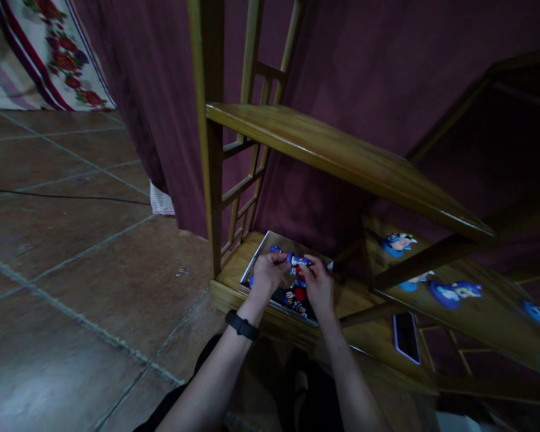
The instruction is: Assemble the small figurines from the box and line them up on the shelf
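Observation:
Between the fingertips of both hands is a small purple and white figurine (300,261), held sideways over a shallow box. My left hand (270,273), with a black band on its wrist, pinches the figurine's left end. On its right end close the fingers of my right hand (318,285). Below lies the open box (257,255) with white edges, on the lowest wooden shelf. Several small figurines (294,295) in red, black, white and purple lie in it, partly covered by my hands.
A wooden shelf board (342,153) juts out above my hands, beside an upright post (210,198). On the right-hand shelf are several figurines (454,292). A phone (406,338) lies on the lower board. A dark cable (67,197) crosses the tiled floor.

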The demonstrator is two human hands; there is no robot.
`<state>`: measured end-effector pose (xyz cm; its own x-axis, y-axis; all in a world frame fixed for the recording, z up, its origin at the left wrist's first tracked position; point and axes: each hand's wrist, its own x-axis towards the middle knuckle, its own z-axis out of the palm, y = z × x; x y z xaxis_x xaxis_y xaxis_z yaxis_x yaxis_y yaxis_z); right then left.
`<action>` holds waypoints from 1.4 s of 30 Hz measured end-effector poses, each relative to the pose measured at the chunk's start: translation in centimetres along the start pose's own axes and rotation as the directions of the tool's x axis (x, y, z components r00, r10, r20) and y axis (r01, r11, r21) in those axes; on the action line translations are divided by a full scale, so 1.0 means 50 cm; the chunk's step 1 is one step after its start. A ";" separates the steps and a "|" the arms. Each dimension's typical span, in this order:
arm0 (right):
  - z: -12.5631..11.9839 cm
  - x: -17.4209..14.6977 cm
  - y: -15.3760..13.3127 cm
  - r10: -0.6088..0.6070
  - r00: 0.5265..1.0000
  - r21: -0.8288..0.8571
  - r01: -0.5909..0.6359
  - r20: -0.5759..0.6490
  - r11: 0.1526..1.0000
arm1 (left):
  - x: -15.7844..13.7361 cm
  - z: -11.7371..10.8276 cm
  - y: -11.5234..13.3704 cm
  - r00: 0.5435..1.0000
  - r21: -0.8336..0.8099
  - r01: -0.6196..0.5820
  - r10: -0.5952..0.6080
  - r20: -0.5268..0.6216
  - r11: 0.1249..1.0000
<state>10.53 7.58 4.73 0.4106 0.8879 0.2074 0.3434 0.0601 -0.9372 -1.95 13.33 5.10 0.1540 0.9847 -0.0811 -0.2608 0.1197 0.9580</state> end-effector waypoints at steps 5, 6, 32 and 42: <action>0.005 -0.001 0.007 0.027 0.999 0.032 -0.027 -0.024 0.999 | 0.000 0.000 -0.006 1.000 0.023 -0.005 0.005 -0.009 1.000; 0.007 0.002 0.011 0.051 0.998 0.073 -0.049 -0.026 0.996 | 0.000 0.000 -0.008 1.000 0.024 -0.012 0.012 -0.010 1.000; 0.012 -0.018 -0.018 -0.102 0.994 -0.211 0.092 -0.036 0.973 | -0.007 -0.012 0.002 0.999 0.004 -0.008 0.007 0.036 1.000; 0.014 -0.028 -0.043 -0.305 0.951 -0.409 0.301 0.056 0.862 | -0.020 -0.024 0.012 0.992 -0.094 0.110 -0.105 0.064 0.989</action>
<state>8.62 6.55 6.24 0.2380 0.8516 0.4671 0.7648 0.1321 -0.6306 -3.38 12.55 5.43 0.2413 0.9567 -0.1629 -0.3309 0.2389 0.9129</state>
